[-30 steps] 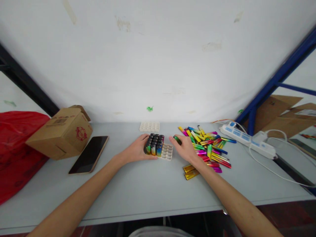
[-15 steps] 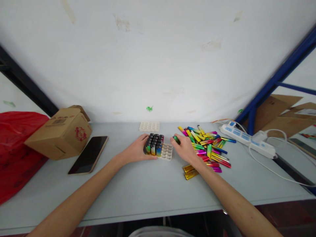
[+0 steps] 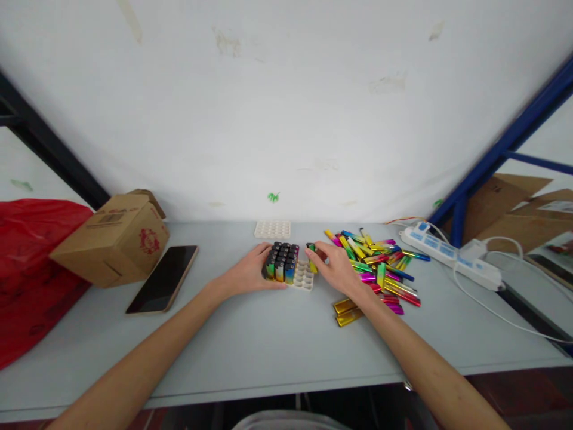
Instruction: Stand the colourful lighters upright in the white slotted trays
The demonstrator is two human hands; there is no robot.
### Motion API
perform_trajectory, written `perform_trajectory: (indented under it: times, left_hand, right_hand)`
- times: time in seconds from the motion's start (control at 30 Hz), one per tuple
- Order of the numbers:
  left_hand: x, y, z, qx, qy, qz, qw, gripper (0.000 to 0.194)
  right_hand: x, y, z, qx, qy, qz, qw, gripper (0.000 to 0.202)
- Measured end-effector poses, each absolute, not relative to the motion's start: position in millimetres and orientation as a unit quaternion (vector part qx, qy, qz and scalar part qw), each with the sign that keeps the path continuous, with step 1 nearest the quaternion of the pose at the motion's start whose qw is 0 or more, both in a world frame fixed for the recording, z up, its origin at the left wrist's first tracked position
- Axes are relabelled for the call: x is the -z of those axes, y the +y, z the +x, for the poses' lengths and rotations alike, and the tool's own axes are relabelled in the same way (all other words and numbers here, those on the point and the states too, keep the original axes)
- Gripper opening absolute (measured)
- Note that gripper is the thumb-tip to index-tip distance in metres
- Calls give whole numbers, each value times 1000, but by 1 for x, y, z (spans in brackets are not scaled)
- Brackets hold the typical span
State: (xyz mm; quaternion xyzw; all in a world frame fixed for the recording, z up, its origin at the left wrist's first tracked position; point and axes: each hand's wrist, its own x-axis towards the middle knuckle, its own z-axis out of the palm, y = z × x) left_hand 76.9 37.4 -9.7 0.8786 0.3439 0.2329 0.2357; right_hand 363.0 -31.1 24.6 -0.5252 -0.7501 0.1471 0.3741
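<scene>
Upright lighters (image 3: 280, 270) with black tops and shiny coloured bodies stand packed in the left part of a white tray (image 3: 306, 285). My left hand (image 3: 247, 272) is wrapped round the left side of this block, with thumb and fingers on opposite sides. Between the fingertips of my right hand (image 3: 333, 266) is a green and yellow lighter (image 3: 313, 265), held roughly upright over the tray's right part, where round hollows show. Whether its lower end touches the tray I cannot tell. A pile of metallic lighters (image 3: 380, 278) lies to the right, partly behind my right forearm.
A second white tray (image 3: 273, 229) lies near the wall. On the left are a phone (image 3: 163, 279), a cardboard box (image 3: 111, 239) and a red bag (image 3: 40, 269). A white power strip (image 3: 450, 257) with trailing cables stands at the right, near a blue frame post (image 3: 492, 161).
My right hand has moved slightly left towards the tray, turning the green and yellow lighter from tilted to nearly upright. My left hand keeps its grip. The whole view has shifted slightly.
</scene>
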Motion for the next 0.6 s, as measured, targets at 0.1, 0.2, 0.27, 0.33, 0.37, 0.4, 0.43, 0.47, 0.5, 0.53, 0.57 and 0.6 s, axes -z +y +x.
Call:
perform_trajectory:
  times: [0.1, 0.2, 0.27, 0.33, 0.37, 0.4, 0.43, 0.47, 0.5, 0.53, 0.57, 0.6]
  left_hand:
    - [9, 37, 77, -238, 337, 879, 237, 93]
    - [8, 37, 77, -240, 336, 879, 238, 91]
    - [8, 37, 77, -241, 334, 880, 238, 91]
    - [8, 37, 77, -243, 333, 880, 237, 91]
    - [8, 37, 78, -242, 333, 880, 236, 91]
    - [8, 36, 78, -241, 333, 880, 236, 91]
    - [8, 36, 78, -240, 334, 880, 236, 90]
    - [7, 36, 78, -240, 335, 880, 235, 90]
    - [7, 35, 78, -240, 337, 880, 234, 89]
    - [7, 35, 79, -241, 339, 879, 233, 88]
    - [6, 35, 79, -241, 342, 878, 232, 88]
    - [6, 35, 79, -241, 343, 878, 231, 88]
  right_hand:
    - [-25, -30, 362, -162, -742, -539, 364, 60]
    - [-25, -29, 362, -157, -749, -532, 362, 60]
    - [-24, -29, 362, -149, -760, -519, 362, 59]
    - [-22, -28, 362, -140, -770, -509, 359, 56]
    - [-21, -28, 363, -136, -774, -507, 355, 54]
    - [-19, -27, 363, -132, -778, -505, 350, 52]
    - [-18, -26, 364, -127, -782, -504, 344, 49]
    - [-16, -24, 364, -122, -786, -503, 337, 46]
    - [-14, -23, 365, -119, -791, -501, 330, 43]
    - [-12, -22, 365, -117, -796, -499, 322, 39]
    - [-10, -21, 366, -116, -800, -498, 313, 36]
    - [-9, -20, 366, -115, -805, -498, 302, 33]
